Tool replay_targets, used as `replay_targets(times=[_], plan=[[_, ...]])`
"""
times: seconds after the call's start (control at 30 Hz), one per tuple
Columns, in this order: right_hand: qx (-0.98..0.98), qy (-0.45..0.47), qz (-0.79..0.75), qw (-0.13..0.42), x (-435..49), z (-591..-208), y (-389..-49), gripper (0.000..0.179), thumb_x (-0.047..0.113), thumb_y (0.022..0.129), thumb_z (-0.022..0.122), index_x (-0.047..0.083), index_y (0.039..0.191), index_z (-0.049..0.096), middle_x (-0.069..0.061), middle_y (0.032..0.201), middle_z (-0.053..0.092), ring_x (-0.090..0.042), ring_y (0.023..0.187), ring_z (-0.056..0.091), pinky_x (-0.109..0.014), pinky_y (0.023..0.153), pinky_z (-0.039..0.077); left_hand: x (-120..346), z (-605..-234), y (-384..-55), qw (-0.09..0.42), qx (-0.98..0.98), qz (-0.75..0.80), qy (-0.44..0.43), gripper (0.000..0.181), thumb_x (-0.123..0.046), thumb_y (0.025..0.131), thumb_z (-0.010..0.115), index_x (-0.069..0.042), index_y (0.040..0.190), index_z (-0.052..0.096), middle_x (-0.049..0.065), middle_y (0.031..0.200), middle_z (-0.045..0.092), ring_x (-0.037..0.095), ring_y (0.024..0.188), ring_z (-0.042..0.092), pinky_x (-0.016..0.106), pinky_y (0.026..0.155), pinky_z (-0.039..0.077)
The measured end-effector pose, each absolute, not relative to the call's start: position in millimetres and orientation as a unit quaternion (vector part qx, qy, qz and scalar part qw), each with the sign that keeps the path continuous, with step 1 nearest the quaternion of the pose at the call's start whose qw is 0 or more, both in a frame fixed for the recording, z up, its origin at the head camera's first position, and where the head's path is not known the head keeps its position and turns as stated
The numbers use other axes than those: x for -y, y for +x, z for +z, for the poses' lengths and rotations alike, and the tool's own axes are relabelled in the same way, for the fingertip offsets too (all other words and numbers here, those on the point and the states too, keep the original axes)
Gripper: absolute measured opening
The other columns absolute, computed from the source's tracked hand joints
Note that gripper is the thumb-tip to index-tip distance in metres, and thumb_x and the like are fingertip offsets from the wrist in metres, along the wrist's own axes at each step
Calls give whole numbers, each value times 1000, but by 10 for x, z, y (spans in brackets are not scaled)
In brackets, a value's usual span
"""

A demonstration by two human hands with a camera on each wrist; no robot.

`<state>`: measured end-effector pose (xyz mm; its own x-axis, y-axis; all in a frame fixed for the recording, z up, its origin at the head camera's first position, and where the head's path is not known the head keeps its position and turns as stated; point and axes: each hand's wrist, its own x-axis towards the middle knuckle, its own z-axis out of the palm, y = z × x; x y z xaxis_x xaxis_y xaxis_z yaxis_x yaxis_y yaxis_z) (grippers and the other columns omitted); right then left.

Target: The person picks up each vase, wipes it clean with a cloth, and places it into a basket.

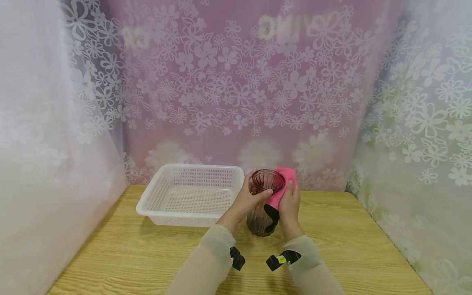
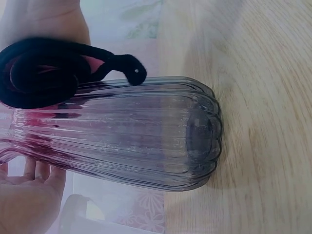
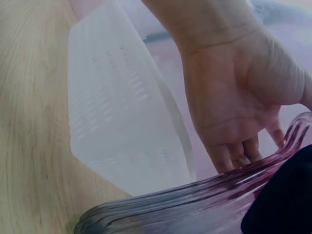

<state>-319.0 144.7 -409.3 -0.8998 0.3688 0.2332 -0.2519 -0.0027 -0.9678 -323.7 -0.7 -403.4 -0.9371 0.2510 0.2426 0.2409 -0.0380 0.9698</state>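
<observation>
A ribbed glass vase (image 1: 259, 223), purple-tinted toward its wide mouth and greyer at the base, stands upright in front of me. My left hand (image 1: 250, 198) grips it round the neck, thumb at the rim and fingers behind the glass. On the vase's right side, my right hand (image 1: 290, 205) holds a folded pink cloth (image 1: 281, 196) with a black edge against the glass. In the left wrist view the cloth's rolled black edge (image 2: 41, 73) overlaps the upper vase (image 2: 146, 131), whose base is close to the tabletop. The right wrist view shows my left palm (image 3: 229, 97) beside the vase.
A white slotted plastic basket (image 1: 177, 218) sits left of the vase on the wooden table (image 1: 350, 246). Its near right corner is close to my left forearm. Flower-patterned curtains (image 1: 236, 102) enclose the table at the back and both sides.
</observation>
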Motion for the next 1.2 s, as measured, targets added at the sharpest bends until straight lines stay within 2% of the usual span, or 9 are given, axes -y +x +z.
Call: replay_targets(times=[0.1,0.23,0.43,0.53,0.63,0.77,0.97,1.2], plan=[[689,-47,696,197,-1464,-4113,-3204,57,48,108,26,5,143,39,-19,133,50,-29,120,48,-43,99,38,10,-4031,-3238,6,-692,700,177,90,-31,90,76,-29,160,21,15,144,49,30,135,46,50,109,38],[719,-52,668,183,-1494,-4120,-3226,57,47,109,29,1,140,45,-24,131,52,-34,121,49,-47,100,38,12,-4024,-3249,10,-691,701,176,89,-30,90,76,-31,160,20,15,145,48,31,136,45,52,109,38],[763,-42,627,154,-1554,-4162,-3274,47,37,110,33,4,137,52,-22,118,57,-25,102,55,-37,87,44,10,-4029,-3273,10,-690,702,180,92,-26,90,76,-29,161,17,17,147,46,34,137,43,54,109,38],[777,-29,610,153,-1587,-4191,-3286,43,31,110,35,2,135,55,-24,116,59,-26,100,55,-37,87,44,12,-4026,-3264,7,-693,698,180,91,-27,90,76,-30,160,18,17,146,47,32,136,45,52,109,38],[794,-24,590,146,-1624,-4238,-3306,45,32,110,36,1,138,53,-27,125,58,-34,112,55,-46,97,43,15,-4032,-3258,6,-697,694,182,89,-30,90,76,-33,159,20,15,144,48,30,135,46,51,109,38],[810,-19,573,124,-1674,-4304,-3329,55,39,109,36,-2,144,46,-31,138,51,-43,129,47,-55,108,35,16,-4040,-3259,4,-697,692,186,89,-32,90,76,-34,159,20,14,144,48,30,134,46,53,108,39],[824,-11,561,82,-1734,-4400,-3350,51,30,110,36,-7,145,42,-33,141,47,-45,134,42,-56,112,31,17,-4027,-3243,3,-694,697,184,89,-31,90,77,-35,159,20,13,144,48,30,134,47,53,108,39],[869,-8,490,71,-1796,-4517,-3390,54,32,111,34,-12,143,41,-37,141,45,-50,133,42,-58,110,31,21,-4017,-3244,11,-691,698,187,91,-24,91,75,-29,160,17,18,146,46,33,135,45,53,110,36]])
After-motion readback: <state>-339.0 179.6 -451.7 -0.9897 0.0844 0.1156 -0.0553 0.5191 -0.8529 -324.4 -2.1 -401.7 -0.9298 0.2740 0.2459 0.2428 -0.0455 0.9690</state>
